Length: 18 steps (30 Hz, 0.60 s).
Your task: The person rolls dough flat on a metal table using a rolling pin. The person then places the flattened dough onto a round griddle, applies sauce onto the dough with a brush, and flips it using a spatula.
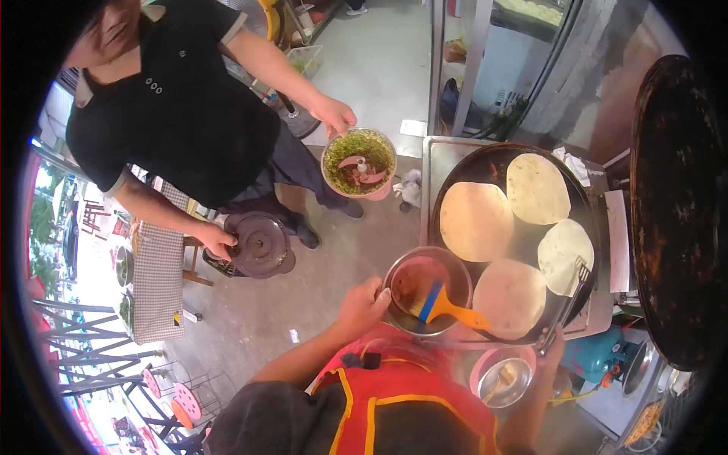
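Note:
My left hand (365,307) grips the rim of a metal bowl (464,267) at its left side. Reddish sauce lies inside the bowl, and an orange-handled brush (449,309) with a blue band rests in it. At the lower right, my right hand (552,343) is closed around the handle of a slotted metal spatula (570,297), whose head touches the edge of the right-hand flatbread (566,256). That bread lies on a large round black griddle (523,231) with several others, among them a browner one (476,221) and a pale one (538,188).
A person (174,98) at the left holds a pot of chopped greens (359,163) and a dark lid (259,244). A big black round pan lid (676,212) stands at the right. Below the griddle are a small bowl (502,383) and a teal gas cylinder (595,355).

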{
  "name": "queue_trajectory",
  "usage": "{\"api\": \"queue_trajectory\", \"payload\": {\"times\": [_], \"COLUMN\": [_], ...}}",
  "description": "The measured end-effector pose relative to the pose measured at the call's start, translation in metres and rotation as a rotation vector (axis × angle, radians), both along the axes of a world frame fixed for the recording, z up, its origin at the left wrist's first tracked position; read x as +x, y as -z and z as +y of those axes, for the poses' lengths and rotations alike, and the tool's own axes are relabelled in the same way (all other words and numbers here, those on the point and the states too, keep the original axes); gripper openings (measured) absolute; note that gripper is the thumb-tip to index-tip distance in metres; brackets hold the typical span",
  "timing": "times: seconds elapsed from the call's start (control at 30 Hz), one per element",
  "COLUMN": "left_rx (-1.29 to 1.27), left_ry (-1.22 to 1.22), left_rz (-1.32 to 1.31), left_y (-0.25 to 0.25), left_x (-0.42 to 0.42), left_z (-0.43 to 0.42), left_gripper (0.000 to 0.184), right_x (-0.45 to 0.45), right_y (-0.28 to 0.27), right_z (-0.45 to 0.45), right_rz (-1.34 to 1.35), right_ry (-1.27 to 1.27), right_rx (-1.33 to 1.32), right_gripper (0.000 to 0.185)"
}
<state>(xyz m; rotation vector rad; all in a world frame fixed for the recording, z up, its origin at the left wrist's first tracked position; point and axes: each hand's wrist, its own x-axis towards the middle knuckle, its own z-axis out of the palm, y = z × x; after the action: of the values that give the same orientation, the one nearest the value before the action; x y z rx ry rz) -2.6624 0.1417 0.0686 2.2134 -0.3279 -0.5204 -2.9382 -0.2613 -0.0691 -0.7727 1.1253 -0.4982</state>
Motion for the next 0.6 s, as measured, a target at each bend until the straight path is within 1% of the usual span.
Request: {"api": "queue_trajectory", "payload": {"times": [0.1,0.33,0.6], "left_rx": [-0.002,-0.014,-0.075], "left_ry": [0.000,-0.033,-0.033], "left_rz": [-0.071,-0.035,-0.060], "left_y": [0.004,0.000,0.007], "left_x": [-0.005,-0.012,-0.015], "left_z": [0.002,0.003,0.003], "left_gripper": [0.023,0.024,0.024], "right_x": [0.028,0.046,0.046], "right_y": [0.010,0.029,0.021], "right_z": [-0.018,-0.042,-0.042], "right_rz": [-0.083,-0.127,-0.124], "right_ry": [0.053,0.064,0.073], "right_rx": [-0.050,-0.071,-0.036], "right_gripper": [0.016,0.015,0.013]}}
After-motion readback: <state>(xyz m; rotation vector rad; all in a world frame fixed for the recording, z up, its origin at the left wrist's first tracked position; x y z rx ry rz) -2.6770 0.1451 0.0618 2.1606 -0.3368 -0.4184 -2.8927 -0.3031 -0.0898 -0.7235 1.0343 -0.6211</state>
